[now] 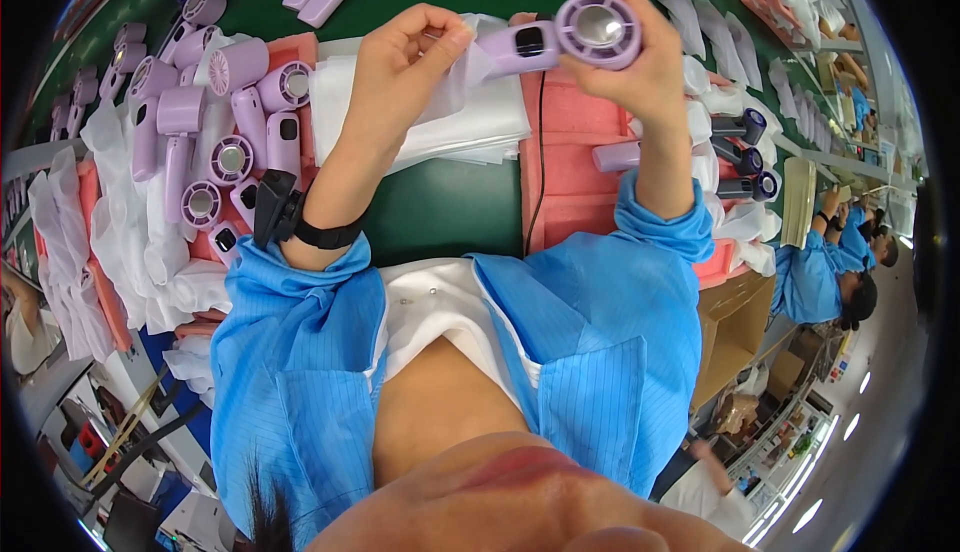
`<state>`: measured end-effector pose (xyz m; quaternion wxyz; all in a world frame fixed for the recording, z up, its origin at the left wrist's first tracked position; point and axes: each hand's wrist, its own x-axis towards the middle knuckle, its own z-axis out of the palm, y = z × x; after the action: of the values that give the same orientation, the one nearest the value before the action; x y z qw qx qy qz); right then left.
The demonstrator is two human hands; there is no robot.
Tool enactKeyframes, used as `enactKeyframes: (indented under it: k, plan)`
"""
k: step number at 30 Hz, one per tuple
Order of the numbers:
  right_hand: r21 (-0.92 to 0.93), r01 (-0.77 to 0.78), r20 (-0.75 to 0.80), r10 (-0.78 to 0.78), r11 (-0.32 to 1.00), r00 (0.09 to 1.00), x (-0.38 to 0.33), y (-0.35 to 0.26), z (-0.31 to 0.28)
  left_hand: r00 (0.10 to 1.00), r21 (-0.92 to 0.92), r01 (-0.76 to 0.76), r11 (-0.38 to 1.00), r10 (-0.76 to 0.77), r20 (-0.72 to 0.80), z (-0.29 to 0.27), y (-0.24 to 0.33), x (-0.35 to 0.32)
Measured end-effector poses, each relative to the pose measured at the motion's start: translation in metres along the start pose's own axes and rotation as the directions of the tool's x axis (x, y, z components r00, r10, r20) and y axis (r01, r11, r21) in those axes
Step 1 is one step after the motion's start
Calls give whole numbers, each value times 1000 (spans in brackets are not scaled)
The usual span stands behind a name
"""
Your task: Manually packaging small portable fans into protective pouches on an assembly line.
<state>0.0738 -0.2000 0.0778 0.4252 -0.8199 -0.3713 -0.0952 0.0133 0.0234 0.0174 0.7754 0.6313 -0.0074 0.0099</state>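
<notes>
Head view: grasping lilac handheld fan (pixel 536 47) by its round head (pixel 600 28) in right grip (pixel 652 60), pinching translucent sleeve (pixel 455 84) in left grip (pixel 402 64); seemingly sleeved only at handle (pixel 498 54) end, not yet at round head.

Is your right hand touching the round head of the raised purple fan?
Touching. The head camera view shows the right hand curled around the outer side of the fan head, with no gap between them.

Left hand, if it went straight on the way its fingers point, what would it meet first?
The left hand already pinches the translucent sleeve; past that, pointing rightward, it would probably meet the purple handheld fan first, though depth is unclear.
</notes>
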Motion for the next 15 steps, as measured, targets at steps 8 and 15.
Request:
enactKeyframes:
  k: [8,15]
  plan:
    - [-198,313,-202,-351,929,914,3,-20,31,987,-372,-140,918,99,-126,-14,29,-6]
    - [-216,297,-309,-354,930,883,5,-27,41,914,58,-337,940,341,-218,-6,20,-6]
